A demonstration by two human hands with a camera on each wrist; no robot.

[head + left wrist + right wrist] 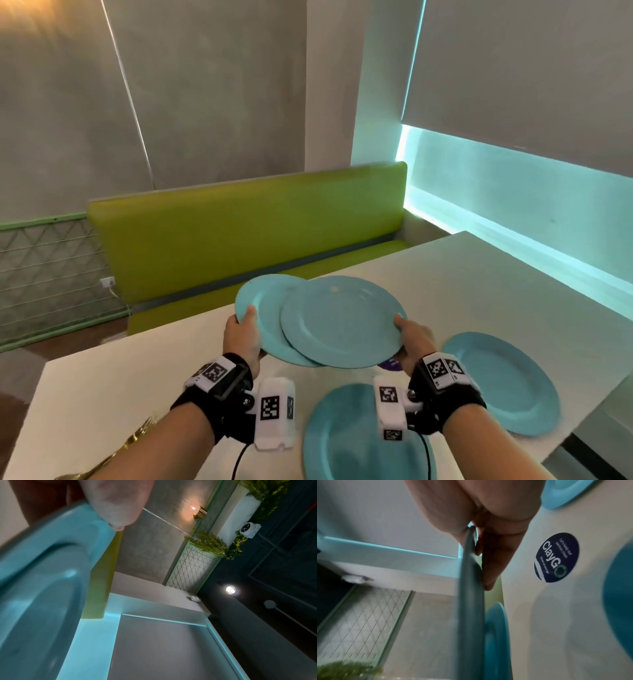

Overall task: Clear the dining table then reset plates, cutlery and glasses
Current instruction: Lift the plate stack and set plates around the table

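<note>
Two light blue plates hang above the white table (445, 270). My left hand (241, 334) grips the rim of the lower plate (260, 305), thumb on top; the left wrist view shows that plate (42, 574) under the thumb (120, 504). My right hand (412, 337) pinches the rim of the upper plate (342, 323), which overlaps the lower one. In the right wrist view the upper plate (469, 601) is edge-on between thumb and fingers (496, 555), the lower plate (496, 635) beyond it. Two more blue plates lie on the table: one near me (342, 442), one at the right (507, 380).
A round dark sticker (390, 364) lies on the table under the held plates, also seen as the sticker (556, 557) in the right wrist view. A green bench (246, 233) stands behind the table. The table's right edge drops off near the right plate. Something golden (137, 442) sits at the lower left.
</note>
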